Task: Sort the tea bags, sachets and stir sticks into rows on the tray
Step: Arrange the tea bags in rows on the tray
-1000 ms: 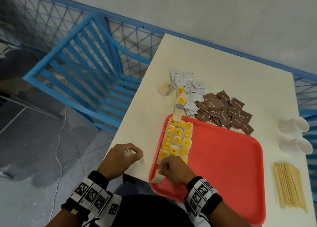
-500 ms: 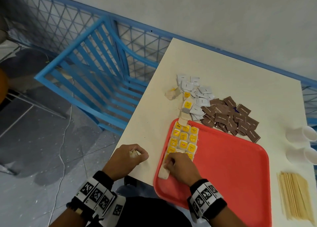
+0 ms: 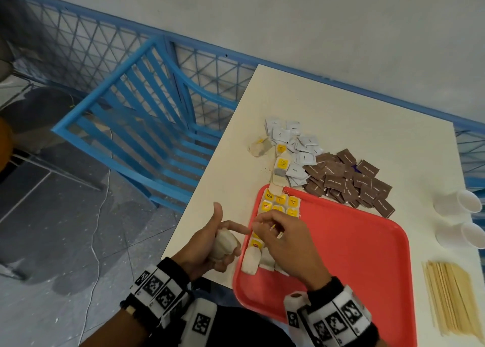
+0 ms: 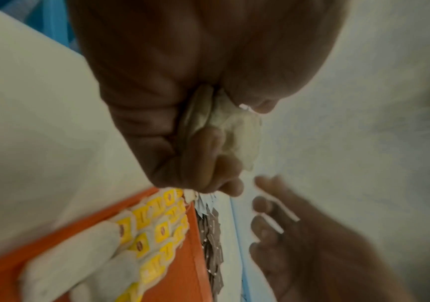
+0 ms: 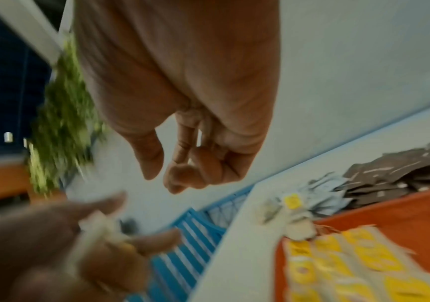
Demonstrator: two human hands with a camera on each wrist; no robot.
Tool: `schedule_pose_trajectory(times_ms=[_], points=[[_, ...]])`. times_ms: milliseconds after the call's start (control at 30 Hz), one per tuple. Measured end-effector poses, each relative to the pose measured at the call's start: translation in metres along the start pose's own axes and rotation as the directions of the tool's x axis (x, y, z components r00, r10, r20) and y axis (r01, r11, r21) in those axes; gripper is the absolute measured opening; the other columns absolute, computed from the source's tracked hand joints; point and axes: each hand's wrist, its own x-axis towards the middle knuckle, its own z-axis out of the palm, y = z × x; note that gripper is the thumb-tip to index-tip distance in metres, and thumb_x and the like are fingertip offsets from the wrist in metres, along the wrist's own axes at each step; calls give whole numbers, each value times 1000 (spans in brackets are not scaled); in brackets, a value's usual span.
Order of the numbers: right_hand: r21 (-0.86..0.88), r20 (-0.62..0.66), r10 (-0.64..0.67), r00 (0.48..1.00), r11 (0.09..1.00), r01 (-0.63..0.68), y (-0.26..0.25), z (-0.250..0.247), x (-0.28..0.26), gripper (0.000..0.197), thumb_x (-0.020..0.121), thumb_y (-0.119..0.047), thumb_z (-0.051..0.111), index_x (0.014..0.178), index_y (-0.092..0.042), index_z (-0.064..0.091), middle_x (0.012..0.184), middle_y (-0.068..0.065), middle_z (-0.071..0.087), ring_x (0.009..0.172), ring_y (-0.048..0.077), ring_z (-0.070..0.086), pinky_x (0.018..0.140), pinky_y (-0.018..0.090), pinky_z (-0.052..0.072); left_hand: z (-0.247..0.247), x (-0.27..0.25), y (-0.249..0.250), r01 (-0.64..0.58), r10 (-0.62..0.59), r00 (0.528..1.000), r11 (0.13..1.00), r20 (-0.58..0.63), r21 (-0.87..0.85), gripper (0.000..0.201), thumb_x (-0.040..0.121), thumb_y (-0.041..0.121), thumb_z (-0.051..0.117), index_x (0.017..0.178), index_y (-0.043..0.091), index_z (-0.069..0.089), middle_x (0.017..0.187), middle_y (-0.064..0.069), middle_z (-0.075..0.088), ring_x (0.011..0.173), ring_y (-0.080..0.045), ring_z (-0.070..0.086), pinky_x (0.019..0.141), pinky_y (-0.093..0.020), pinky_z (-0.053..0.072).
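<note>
A red tray [image 3: 354,255] lies on the cream table with yellow-tagged tea bags [image 3: 279,202] laid in rows along its left side; one plain bag [image 3: 250,261] sits at the near end. My left hand [image 3: 225,239] hovers just left of the tray, gripping a small bundle of tea bags [image 4: 237,130], thumb up and index finger pointing right. My right hand [image 3: 265,224] is raised above the rows with loosely curled fingers [image 5: 167,173] close to the left index finger; nothing shows between them. White sachets [image 3: 296,142], brown sachets [image 3: 349,178] and stir sticks [image 3: 451,297] lie on the table.
A few loose tea bags [image 3: 280,165] trail from the tray's far-left corner toward the white sachets. Two white cups [image 3: 459,205] lie on their sides at the right edge. A blue slatted chair [image 3: 147,136] stands left of the table, with blue mesh railing behind.
My right hand has lifted off the tea bag at the tray's near-left corner and moved toward my left hand. My left hand has risen, its thumb and index finger now extended.
</note>
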Motion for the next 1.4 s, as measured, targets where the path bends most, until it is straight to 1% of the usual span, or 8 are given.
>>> schedule_pose_trajectory(times_ms=[233, 367, 600, 733, 933, 1067, 1233, 1400], points=[[-143, 149, -80, 986, 984, 102, -33, -15, -9, 24, 82, -38, 75, 86, -57, 61, 83, -7, 58, 69, 2, 50, 64, 19, 39, 34, 11, 10, -38, 48, 986, 997, 158, -67, 76, 84, 79, 28, 99, 14, 63, 64, -10, 47, 48, -18, 46, 45, -22, 30], [-213, 15, -158, 987, 964, 158, -21, -19, -17, 14, 82, -31, 76, 89, -29, 64, 81, -17, 54, 73, -2, 51, 65, 11, 36, 49, 15, 13, -62, 82, 977, 993, 194, -105, 61, 91, 71, 30, 75, 20, 60, 73, -5, 51, 47, -14, 45, 42, -20, 32], [-255, 4, -291, 957, 925, 283, -20, -31, -30, 10, 84, -28, 70, 83, -27, 60, 80, -10, 57, 73, 2, 48, 66, 15, 37, 66, 19, 12, -58, 73, 985, 994, 156, -96, 51, 92, 62, 45, 79, 18, 68, 67, -3, 46, 48, -9, 41, 41, -20, 34], [42, -20, -214, 977, 976, 215, -30, -50, -33, 11, 86, -17, 73, 81, -19, 64, 74, -6, 63, 64, 6, 53, 58, 19, 38, 66, 24, 11, -41, 48, 991, 997, 121, -58, 43, 92, 48, 59, 102, 6, 61, 70, -5, 51, 52, -11, 45, 45, -22, 43], [16, -75, -174, 982, 984, 175, -33, -85, -21, 15, 87, -14, 74, 80, -20, 62, 71, -9, 64, 63, 5, 54, 57, 10, 36, 53, 18, 29, -213, 213, 976, 977, 54, 1, 37, 83, 42, 67, 76, 6, 60, 56, -3, 40, 41, -8, 33, 38, -17, 28], [-91, -144, -131, 981, 989, 119, -30, -89, -12, 14, 86, -20, 75, 79, -21, 63, 69, -3, 66, 61, 14, 59, 54, 17, 42, 62, 3, 46, -488, 493, 870, 852, 25, 189, 24, 85, 25, 70, 89, 1, 66, 65, -1, 52, 42, -7, 38, 42, -19, 29], [10, -211, -76, 975, 997, 80, -37, -79, -8, 12, 87, -14, 73, 81, -17, 64, 67, -1, 69, 57, 4, 57, 55, 13, 40, 85, -5, 34, -627, 784, 610, 386, 118, 676, 40, 75, 41, 82, 112, 29, 71, 97, 21, 70, 89, 8, 64, 79, -10, 46], [106, -78, -102, 992, 988, 110, -45, -84, -9, 7, 87, -13, 73, 85, -14, 67, 67, -4, 67, 62, 6, 59, 59, 14, 42, 76, -2, 49, -598, 622, 775, 664, 112, 450, 43, 78, 27, 78, 119, 18, 68, 64, 6, 60, 52, -8, 49, 56, -10, 41]])
